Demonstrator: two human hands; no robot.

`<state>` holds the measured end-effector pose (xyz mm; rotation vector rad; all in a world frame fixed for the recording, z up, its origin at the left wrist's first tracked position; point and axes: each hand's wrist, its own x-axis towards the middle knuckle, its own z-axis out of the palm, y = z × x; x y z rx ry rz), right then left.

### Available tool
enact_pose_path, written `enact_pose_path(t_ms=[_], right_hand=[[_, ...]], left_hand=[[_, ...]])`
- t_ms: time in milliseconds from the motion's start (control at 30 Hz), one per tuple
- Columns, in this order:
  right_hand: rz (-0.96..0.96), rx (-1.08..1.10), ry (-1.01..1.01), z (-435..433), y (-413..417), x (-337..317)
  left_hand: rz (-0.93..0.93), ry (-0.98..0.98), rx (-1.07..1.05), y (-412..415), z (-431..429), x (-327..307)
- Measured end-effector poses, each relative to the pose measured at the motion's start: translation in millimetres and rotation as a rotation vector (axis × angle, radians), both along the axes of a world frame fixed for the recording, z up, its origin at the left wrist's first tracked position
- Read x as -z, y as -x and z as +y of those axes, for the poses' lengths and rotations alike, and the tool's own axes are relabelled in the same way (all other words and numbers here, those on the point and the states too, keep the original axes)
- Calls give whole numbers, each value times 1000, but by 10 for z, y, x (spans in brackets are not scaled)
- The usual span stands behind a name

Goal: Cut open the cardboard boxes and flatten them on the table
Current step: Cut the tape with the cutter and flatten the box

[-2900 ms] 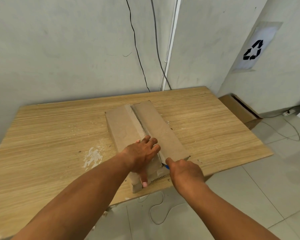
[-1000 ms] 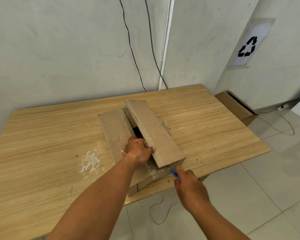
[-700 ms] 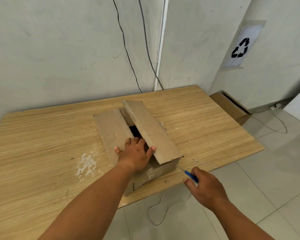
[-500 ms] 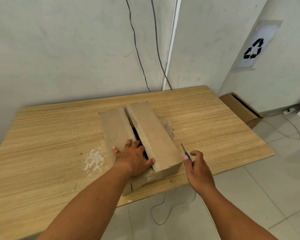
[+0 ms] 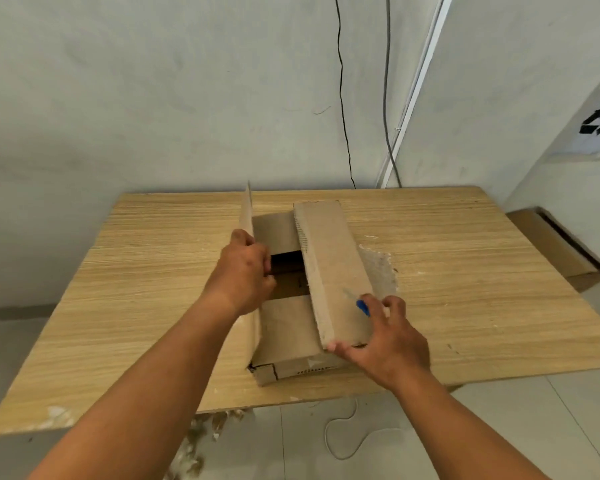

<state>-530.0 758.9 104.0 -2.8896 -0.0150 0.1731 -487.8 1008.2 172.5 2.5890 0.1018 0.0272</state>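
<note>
A brown cardboard box (image 5: 291, 327) lies on the wooden table (image 5: 465, 271) near its front edge, its top slit open. My left hand (image 5: 245, 271) grips the left top flap (image 5: 246, 216) and holds it upright. The right top flap (image 5: 333, 265) is partly raised. My right hand (image 5: 385, 337) holds a blue-handled cutter (image 5: 357, 301) between its fingers while the thumb touches the near corner of that right flap. The inner flaps and a dark gap show between the two top flaps.
A flat piece of cardboard (image 5: 551, 240) leans by the wall on the floor at the right. Cables (image 5: 342, 98) run down the wall behind the table. A white cord (image 5: 343, 434) and scraps lie on the floor below the front edge.
My left hand went from resting on the left flap to gripping it and has lifted it upright. My right hand with the cutter moved onto the right flap's near corner.
</note>
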Motion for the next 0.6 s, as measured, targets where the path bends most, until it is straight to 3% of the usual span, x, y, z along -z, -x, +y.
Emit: enact_pose_path(t_ms=[167, 233, 333, 400, 600], right_hand=[[53, -16, -3, 7, 21, 110], [25, 58, -173, -78, 31, 132], [1, 376, -436, -280, -112, 234], [114, 438, -398, -429, -227, 369], [340, 378, -270, -520, -428, 536]], left_hand=[[130, -241, -139, -20, 210, -149], [162, -292, -199, -2, 341, -127], [239, -470, -226, 79, 421, 70], [293, -564, -218, 139, 393, 286], [366, -507, -226, 244, 256, 724]])
